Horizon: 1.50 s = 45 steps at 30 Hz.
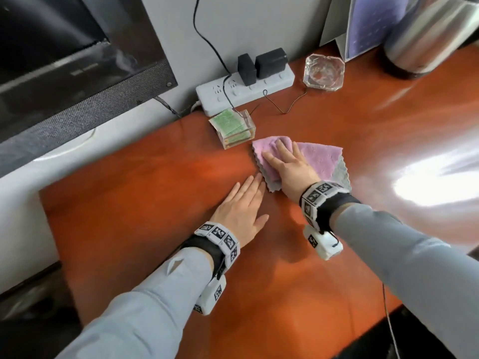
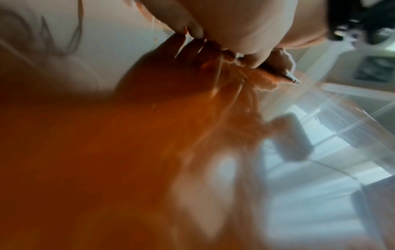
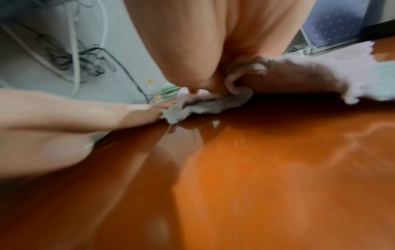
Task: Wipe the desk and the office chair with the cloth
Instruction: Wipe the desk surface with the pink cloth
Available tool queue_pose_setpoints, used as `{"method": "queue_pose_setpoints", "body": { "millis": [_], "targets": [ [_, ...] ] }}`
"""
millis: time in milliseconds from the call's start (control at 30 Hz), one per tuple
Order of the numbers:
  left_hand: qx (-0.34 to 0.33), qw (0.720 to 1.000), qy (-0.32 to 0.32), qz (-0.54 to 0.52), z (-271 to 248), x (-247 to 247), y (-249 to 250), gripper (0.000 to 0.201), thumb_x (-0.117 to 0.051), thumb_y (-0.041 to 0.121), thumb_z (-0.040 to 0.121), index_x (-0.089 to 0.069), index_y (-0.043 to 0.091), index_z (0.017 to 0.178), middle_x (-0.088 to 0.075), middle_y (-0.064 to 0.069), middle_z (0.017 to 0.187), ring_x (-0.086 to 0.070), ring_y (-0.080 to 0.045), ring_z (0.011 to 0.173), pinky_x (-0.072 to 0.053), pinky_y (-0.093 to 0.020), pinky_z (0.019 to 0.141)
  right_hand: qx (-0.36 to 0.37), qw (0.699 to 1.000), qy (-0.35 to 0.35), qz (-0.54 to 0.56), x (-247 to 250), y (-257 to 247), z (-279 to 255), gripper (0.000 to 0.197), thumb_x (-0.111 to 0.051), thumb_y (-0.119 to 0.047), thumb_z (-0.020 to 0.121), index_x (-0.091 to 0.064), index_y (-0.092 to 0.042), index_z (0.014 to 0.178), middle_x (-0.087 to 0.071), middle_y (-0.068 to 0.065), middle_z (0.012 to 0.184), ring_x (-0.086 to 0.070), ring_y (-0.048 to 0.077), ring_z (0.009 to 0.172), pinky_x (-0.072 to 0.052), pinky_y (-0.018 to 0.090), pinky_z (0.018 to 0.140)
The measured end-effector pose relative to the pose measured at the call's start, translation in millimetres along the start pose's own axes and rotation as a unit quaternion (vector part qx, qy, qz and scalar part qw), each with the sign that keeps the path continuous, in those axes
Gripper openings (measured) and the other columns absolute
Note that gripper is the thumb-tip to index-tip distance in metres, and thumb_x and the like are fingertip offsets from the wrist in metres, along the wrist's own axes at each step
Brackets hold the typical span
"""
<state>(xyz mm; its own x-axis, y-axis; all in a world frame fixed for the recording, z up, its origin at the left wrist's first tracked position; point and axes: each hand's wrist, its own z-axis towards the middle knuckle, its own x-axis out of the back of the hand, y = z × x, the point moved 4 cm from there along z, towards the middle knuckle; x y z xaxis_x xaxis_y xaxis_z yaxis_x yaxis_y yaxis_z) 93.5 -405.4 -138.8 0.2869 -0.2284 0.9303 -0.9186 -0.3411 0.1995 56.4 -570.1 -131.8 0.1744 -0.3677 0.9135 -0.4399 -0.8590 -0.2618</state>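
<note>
Cloth (image 1: 321,159) seemingly flat beneath right hand's (image 1: 290,167) fingers (image 1: 282,149).

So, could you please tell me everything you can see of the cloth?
The cloth is a fluffy pink microfibre square with a grey underside and scalloped edges, folded over and lying flat on the glossy reddish-brown desk. The right hand presses on it with straight fingers; the left hand's fingertips reach its grey corner. A clear card box stands just beyond.
</note>
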Motion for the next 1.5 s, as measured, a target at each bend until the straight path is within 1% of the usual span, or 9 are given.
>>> {"method": "queue_pose_setpoints", "body": {
  "millis": [167,333,533,667,800,1067,1267,1433,1500],
  "targets": [
    [0.001,1.0,0.006,-0.012,-21.5,-8.1,-6.3,0.073,-0.037,0.045,0.102,-0.007,0.012,0.16,0.007,-0.001,0.167,0.005,-0.014,0.154,-0.006,-0.038,0.125,0.022,1.0,-0.005,-0.021,-4.7,-0.3,-6.7,0.064,-0.046,-0.022,0.094,-0.024,-0.025,0.154,-0.009,0.007,0.163,-0.006,0.046,0.146,-0.017,0.059,0.117],
    [-0.004,1.0,0.001,-0.01,-37.3,-9.7,-18.6,0.07,-0.029,0.046,0.104,-0.002,0.013,0.159,0.01,-0.001,0.167,0.007,-0.014,0.153,-0.004,-0.036,0.125,-0.071,0.997,-0.014,-0.036,20.0,1.5,35.7,0.063,-0.047,-0.015,0.092,-0.029,-0.017,0.152,-0.022,0.016,0.155,-0.025,0.048,0.136,-0.029,0.055,0.112],
    [0.016,0.998,0.045,-0.033,-48.6,-12.3,-16.4,0.07,-0.038,0.044,0.1,-0.017,0.009,0.158,-0.014,-0.009,0.166,-0.008,-0.02,0.154,-0.002,-0.034,0.125,0.147,0.989,0.004,-0.008,-20.5,-67.4,-13.5,0.053,-0.053,-0.012,0.092,-0.043,-0.003,0.144,-0.039,0.019,0.145,-0.027,0.044,0.138,-0.034,0.049,0.11],
    [-0.018,0.999,0.029,-0.031,-47.4,-10.5,-24.8,0.066,-0.039,0.04,0.102,-0.022,0.007,0.156,-0.019,-0.011,0.164,-0.014,-0.024,0.152,-0.002,-0.034,0.125,0.168,0.985,-0.02,-0.038,-20.8,-96.7,22.8,0.058,-0.049,-0.006,0.093,-0.037,-0.014,0.149,-0.032,0.01,0.15,-0.024,0.036,0.139,-0.041,0.047,0.104],
    [-0.036,0.998,0.019,-0.037,-45.6,-14.0,-29.2,0.068,-0.044,0.039,0.1,-0.023,0.004,0.155,-0.023,-0.014,0.162,-0.017,-0.026,0.151,-0.008,-0.037,0.125,0.149,0.986,-0.032,-0.071,-18.7,-112.8,45.1,0.058,-0.051,-0.014,0.097,-0.032,-0.021,0.151,-0.029,0.007,0.152,-0.02,0.033,0.144,-0.043,0.044,0.101],
    [-0.002,1.0,0.02,-0.015,-44.2,-13.6,-18.6,0.076,-0.037,0.045,0.101,-0.002,0.01,0.159,-0.001,-0.006,0.167,0.002,-0.018,0.154,0.001,-0.036,0.125,0.146,0.988,-0.024,-0.052,-12.0,-85.9,16.4,0.055,-0.05,-0.008,0.096,-0.036,-0.011,0.148,-0.031,0.011,0.152,-0.024,0.033,0.143,-0.047,0.045,0.1],
    [-0.004,1.0,0.002,0.017,-42.0,-8.0,-17.3,0.074,-0.032,0.047,0.102,-0.001,0.01,0.159,0.0,-0.007,0.167,0.001,-0.019,0.154,-0.001,-0.037,0.125,0.112,0.993,-0.026,-0.042,-6.7,-85.6,20.4,0.051,-0.049,-0.013,0.096,-0.039,-0.012,0.146,-0.032,0.011,0.15,-0.027,0.033,0.141,-0.047,0.043,0.098],
    [0.066,0.998,0.006,-0.006,-14.2,9.4,-16.8,0.075,-0.032,0.047,0.103,0.002,0.011,0.159,0.013,-0.006,0.166,0.008,-0.019,0.154,-0.001,-0.038,0.125,-0.014,1.0,-0.009,0.007,15.3,-19.0,-9.6,0.06,-0.049,-0.025,0.099,-0.028,-0.007,0.152,-0.018,0.014,0.159,-0.01,0.032,0.149,-0.025,0.039,0.117],
    [0.073,0.997,0.004,-0.037,7.4,16.4,-14.7,0.075,-0.035,0.046,0.103,0.0,0.009,0.159,0.011,-0.007,0.166,0.006,-0.019,0.154,-0.002,-0.037,0.125,-0.045,0.998,-0.033,0.001,21.6,-0.4,-1.0,0.072,-0.059,-0.023,0.093,-0.022,-0.009,0.154,-0.014,0.012,0.161,-0.01,0.033,0.149,-0.028,0.042,0.116]
  ]
}}
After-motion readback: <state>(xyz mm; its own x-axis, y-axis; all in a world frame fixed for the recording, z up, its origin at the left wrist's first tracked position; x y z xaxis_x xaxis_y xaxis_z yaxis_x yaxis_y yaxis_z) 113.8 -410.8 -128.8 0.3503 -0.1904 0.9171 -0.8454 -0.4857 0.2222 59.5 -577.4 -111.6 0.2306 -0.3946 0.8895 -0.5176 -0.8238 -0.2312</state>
